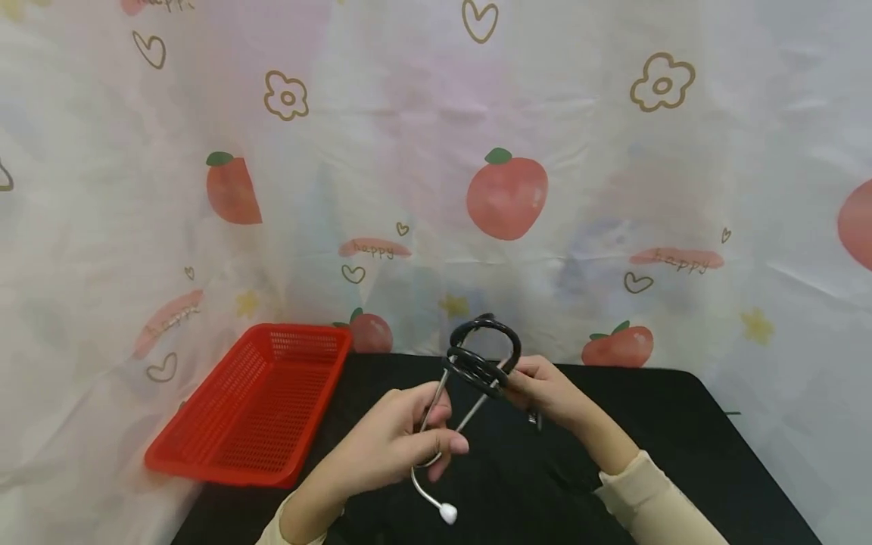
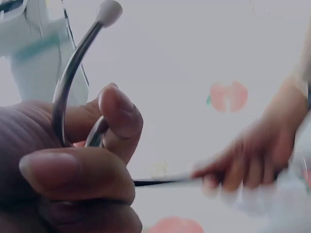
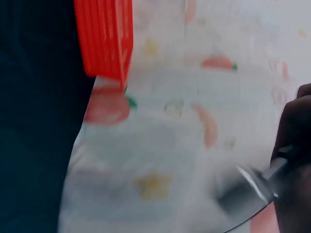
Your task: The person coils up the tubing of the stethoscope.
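Note:
Both hands hold a stethoscope (image 1: 477, 366) up above the black table. Its black tubing is wound into loops at the top, and my right hand (image 1: 545, 390) pinches those loops from the right. My left hand (image 1: 409, 435) grips the metal ear tubes, thumb and fingers curled round them. One white eartip (image 1: 447, 513) points down below the left hand; in the left wrist view an eartip (image 2: 111, 13) stands out past the fingers. Under the right hand hangs a small metal end (image 1: 534, 418), blurred in the right wrist view.
A red plastic basket (image 1: 306, 424) with slotted walls stands at the left of the black table (image 1: 613, 499). Behind the table hangs a pale curtain (image 1: 422, 136) printed with fruit, hearts and flowers. The table's right corner is rounded.

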Tool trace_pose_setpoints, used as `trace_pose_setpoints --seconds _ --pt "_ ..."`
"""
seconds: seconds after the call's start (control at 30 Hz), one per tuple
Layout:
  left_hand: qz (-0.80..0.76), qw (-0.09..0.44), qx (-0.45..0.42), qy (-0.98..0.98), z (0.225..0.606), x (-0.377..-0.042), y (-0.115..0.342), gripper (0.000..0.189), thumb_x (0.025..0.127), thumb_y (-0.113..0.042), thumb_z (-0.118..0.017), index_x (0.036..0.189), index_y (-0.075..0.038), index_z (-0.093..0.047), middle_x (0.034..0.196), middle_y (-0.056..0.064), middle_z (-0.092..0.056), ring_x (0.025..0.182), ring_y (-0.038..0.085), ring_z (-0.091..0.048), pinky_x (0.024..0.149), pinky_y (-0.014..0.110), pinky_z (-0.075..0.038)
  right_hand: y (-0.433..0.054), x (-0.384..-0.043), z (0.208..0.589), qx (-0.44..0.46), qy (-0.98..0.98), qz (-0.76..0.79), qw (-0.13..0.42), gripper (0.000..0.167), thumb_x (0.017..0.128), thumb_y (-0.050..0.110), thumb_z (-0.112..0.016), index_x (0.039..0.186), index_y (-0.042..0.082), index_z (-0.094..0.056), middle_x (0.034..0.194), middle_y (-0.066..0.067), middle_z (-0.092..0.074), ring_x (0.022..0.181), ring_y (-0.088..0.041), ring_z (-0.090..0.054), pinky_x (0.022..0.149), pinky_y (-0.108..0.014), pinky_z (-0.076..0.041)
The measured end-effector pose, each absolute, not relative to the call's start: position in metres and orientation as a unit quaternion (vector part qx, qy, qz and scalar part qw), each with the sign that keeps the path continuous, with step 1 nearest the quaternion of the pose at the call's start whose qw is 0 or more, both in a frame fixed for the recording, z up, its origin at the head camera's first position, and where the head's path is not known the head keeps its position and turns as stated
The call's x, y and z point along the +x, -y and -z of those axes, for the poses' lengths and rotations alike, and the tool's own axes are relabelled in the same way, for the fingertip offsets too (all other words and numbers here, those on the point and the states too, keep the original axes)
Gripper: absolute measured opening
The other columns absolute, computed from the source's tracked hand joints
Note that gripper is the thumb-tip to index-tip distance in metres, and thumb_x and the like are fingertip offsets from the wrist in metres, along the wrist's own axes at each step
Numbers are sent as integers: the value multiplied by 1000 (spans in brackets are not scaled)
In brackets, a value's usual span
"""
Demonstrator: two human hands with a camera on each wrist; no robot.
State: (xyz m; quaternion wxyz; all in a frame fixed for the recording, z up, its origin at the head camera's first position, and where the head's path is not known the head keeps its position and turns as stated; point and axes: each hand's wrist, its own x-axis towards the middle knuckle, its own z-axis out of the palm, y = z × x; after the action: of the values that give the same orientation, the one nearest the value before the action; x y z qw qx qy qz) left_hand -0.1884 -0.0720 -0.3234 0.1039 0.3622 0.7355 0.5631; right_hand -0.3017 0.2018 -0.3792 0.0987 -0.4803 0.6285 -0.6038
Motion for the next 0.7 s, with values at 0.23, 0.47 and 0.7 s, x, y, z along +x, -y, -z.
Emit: trace_pose_setpoints --seconds 0.23,0.47,0.7 --pt "-586 115 236 -767 352 -214 82 37 98 -22 -72 86 -9 -40 58 3 -62 34 7 -32 35 22 -29 -243 -257 403 -385 -796 466 -36 25 105 4 -57 123 11 -73 87 6 -70 64 -4 -54 59 -28 -49" --pt "-538 69 206 -814 361 -227 89 36 98 -27 -73 86 -9 -43 58 3 -64 37 9 -32 38 22 -27 -247 -223 381 -435 -762 455 -154 45 93 -18 -58 132 4 -63 70 7 -54 55 3 -38 50 -18 -39" --pt "-384 -24 257 -887 388 -230 49 33 97 -36 -73 83 -18 -50 55 -17 -60 46 2 -49 48 21 -31 -219 -215 365 -576 -585 561 -107 19 97 -15 -48 115 -9 -53 91 -13 -65 76 -18 -63 60 -29 -52"
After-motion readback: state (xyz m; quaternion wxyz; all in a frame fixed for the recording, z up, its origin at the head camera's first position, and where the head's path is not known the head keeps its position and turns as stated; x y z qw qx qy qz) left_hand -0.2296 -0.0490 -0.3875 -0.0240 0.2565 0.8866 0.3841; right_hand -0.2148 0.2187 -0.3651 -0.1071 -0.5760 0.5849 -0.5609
